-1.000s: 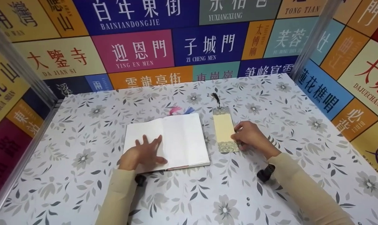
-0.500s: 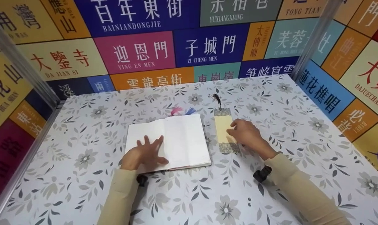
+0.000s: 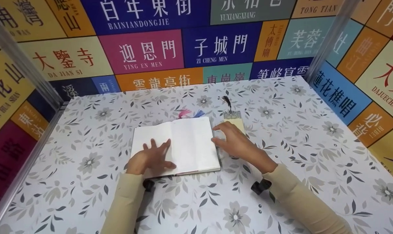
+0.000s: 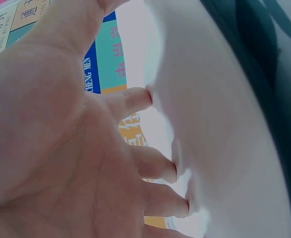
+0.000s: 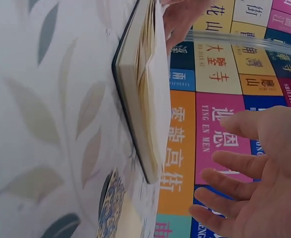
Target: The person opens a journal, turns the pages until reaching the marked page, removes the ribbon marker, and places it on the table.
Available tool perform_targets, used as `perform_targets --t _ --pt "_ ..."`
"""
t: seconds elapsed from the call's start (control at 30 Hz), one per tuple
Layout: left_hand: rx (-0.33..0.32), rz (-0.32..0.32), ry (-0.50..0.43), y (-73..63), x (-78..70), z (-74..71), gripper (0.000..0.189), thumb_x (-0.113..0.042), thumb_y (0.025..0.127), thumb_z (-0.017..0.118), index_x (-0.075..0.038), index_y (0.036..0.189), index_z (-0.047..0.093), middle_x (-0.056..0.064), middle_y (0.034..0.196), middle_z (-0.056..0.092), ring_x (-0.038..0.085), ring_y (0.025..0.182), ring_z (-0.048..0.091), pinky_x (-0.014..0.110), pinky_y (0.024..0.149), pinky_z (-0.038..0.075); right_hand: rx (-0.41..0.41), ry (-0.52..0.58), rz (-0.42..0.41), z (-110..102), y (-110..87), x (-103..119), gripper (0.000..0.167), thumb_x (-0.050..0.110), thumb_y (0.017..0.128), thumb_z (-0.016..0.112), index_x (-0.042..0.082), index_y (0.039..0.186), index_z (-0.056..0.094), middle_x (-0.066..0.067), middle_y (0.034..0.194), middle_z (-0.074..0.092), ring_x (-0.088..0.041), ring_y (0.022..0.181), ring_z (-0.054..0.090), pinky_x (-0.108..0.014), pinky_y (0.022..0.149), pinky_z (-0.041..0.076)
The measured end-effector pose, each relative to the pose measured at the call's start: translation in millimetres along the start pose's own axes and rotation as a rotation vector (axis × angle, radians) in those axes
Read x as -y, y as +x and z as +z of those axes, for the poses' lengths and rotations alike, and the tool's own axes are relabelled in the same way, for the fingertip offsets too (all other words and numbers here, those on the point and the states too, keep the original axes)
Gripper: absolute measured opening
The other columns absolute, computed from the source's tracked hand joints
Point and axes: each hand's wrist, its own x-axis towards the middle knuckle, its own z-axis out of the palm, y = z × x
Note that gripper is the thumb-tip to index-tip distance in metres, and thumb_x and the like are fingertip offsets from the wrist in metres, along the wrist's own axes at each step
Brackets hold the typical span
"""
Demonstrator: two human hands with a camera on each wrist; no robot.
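Observation:
An open book with blank white pages [image 3: 186, 146] lies on the table. My left hand [image 3: 149, 159] rests on its left page with fingers spread; the left wrist view has the fingertips touching the paper. At the book's right edge hovers my right hand [image 3: 237, 143], its fingers loosely extended and holding nothing in the right wrist view. Under that hand lies a cream bookmark with a patterned border [image 3: 233, 116] and a dark tassel [image 3: 227, 100]; its lower part is mostly hidden in the head view. The book's thick page edge [image 5: 140, 84] shows in the right wrist view.
Pink [image 3: 184, 113] and blue [image 3: 199, 113] tassels stick out past the book's top edge. A floral cloth [image 3: 86, 188] covers the table. Colourful panels with lettering [image 3: 147, 48] stand along the back and sides.
My right hand has left the bookmark's right edge and moved left over it to the book's right edge. The bookmark has stayed in place. My left hand has kept its place on the page.

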Motion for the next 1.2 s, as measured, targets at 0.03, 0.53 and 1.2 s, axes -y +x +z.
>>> perform_targets --t 0.03,0.53,1.2 --pt "-0.002 0.007 -0.001 0.0 0.3 -0.1 0.097 -0.053 0.096 0.059 -0.010 0.162 0.003 0.048 0.155 -0.002 0.070 0.141 0.005 0.076 0.113 0.020 0.001 -0.011 -0.022 2 0.3 3 0.045 0.026 0.100 0.061 0.003 0.138 0.055 -0.018 0.143 0.050 -0.037 0.136 0.046 -0.055 0.110 0.041" --pt "-0.013 0.017 -0.008 1.9 1.0 0.4 0.098 -0.052 0.094 0.062 -0.007 0.162 0.006 0.051 0.153 0.003 0.071 0.141 0.007 0.076 0.115 0.017 0.148 -0.177 -0.246 30 -0.4 18 0.056 0.038 0.100 0.060 0.016 0.150 0.048 -0.007 0.163 0.036 -0.036 0.154 0.023 -0.060 0.122 0.022" --pt "-0.006 -0.058 -0.082 2.3 -0.5 1.7 0.099 -0.051 0.093 0.065 -0.018 0.163 0.004 0.044 0.158 -0.006 0.068 0.143 0.001 0.075 0.114 0.019 0.450 -0.212 -0.182 52 -3.6 21 0.080 0.049 0.093 0.066 0.021 0.158 0.031 0.000 0.170 0.012 -0.033 0.158 0.002 -0.052 0.128 0.004"
